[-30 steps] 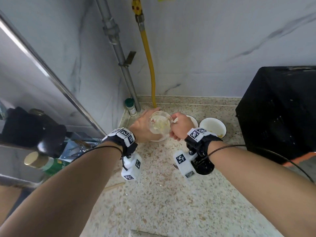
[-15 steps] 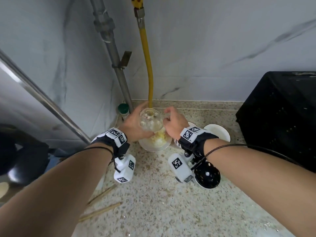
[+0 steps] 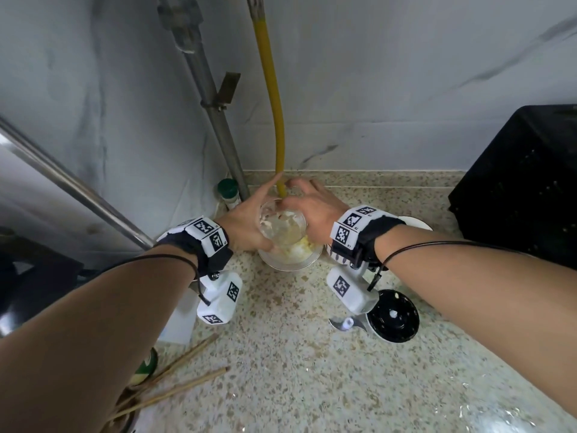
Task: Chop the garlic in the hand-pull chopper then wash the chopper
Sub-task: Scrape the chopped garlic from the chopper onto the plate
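Nearest on the bench point(image 3: 296, 354) lie chopsticks point(image 3: 175, 379) at the left. To the right are the chopper's lid point(image 3: 392, 318), underside up, and its blade point(image 3: 346, 324) just beside it. With both parts off, the chopping looks done.

The step in hand appears to be emptying. Further back, the clear cup point(image 3: 281, 221) is held tilted, mouth down, over a bowl point(image 3: 281, 264), and a heap of chopped garlic point(image 3: 301, 246) already lies in that bowl. Pale bits cling to the cup's inner wall.

The left hand point(image 3: 246, 220) has the grip: thumb and fingers wrap the cup from the left, the forefinger reaching up past it. The right hand point(image 3: 315, 210) lies against the cup's right side with fingers spread and mostly straight, pressing rather than clasping. Its thumb is hidden.

The next move probably calls for a tap or shake to free the stuck bits, keeping the cup's mouth over the bowl so nothing spills. After that, cup, blade and lid must go to water for washing. No tap or sink is in sight here.

The only printing that shows is the black-and-white square markers point(image 3: 204, 228) on the wrist bands and the blocks under them; no words can be read. A green-capped bottle point(image 3: 229, 192) by the wall has a label too small to read. Behind it a yellow hose point(image 3: 274, 104) runs up the wall.
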Available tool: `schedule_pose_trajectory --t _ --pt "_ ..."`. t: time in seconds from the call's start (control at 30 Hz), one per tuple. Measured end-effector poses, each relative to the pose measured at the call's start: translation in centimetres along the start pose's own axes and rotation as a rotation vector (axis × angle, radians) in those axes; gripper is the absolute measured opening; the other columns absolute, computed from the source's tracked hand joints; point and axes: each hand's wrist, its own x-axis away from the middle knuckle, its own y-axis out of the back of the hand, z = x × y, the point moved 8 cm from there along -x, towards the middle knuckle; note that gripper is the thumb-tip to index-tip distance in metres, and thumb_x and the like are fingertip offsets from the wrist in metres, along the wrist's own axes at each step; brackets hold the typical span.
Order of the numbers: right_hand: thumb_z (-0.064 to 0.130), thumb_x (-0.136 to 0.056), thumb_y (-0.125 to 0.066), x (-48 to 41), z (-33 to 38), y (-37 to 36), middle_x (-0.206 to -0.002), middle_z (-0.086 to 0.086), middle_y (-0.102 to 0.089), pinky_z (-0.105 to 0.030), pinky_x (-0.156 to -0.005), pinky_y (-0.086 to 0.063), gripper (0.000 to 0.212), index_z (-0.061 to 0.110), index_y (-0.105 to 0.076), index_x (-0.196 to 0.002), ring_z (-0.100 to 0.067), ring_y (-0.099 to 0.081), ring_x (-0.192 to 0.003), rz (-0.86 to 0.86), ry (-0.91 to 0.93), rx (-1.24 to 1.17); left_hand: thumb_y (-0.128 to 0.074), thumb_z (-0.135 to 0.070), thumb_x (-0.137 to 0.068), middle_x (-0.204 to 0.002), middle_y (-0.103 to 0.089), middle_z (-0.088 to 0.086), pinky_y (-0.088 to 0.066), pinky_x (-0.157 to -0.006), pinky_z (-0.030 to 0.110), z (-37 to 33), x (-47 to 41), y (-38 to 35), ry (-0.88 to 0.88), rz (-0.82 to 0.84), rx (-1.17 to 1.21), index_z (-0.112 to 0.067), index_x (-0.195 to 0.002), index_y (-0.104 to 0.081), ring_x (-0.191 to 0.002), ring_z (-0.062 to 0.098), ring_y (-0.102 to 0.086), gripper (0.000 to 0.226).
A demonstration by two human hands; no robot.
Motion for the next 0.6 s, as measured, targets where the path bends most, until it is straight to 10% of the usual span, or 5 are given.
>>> schedule_pose_trajectory --t 0.4,0.6 --pt "-0.010 -0.071 -0.065 1.1 -1.4 -1.1 -0.156 -0.006 -0.022 -0.051 -0.109 -0.038 0.082 0.037 -0.048 -0.137 -0.035 -0.021 -0.141 -0.009 -0.092 -0.089 -0.093 -0.007 -0.060 -0.155 -0.042 -0.006 -0.040 -0.109 0.025 -0.7 0.3 0.9 -0.027 -0.106 -0.114 -0.045 -0.157 -0.004 -0.136 0.011 -0.047 0.137" --pt "-0.003 -0.071 -0.067 1.2 -1.7 -1.7 -0.157 -0.007 -0.014 -0.048 -0.105 -0.041 0.089 0.037 -0.036 -0.144 -0.034 -0.020 -0.140 0.040 -0.099 0.051 -0.093 -0.009 -0.060 -0.150 -0.044 -0.015 -0.050 -0.083 0.006 -0.9 0.1 0.9 -0.058 -0.150 -0.102 -0.052 -0.155 -0.006 -0.110 0.016 -0.066 0.136"
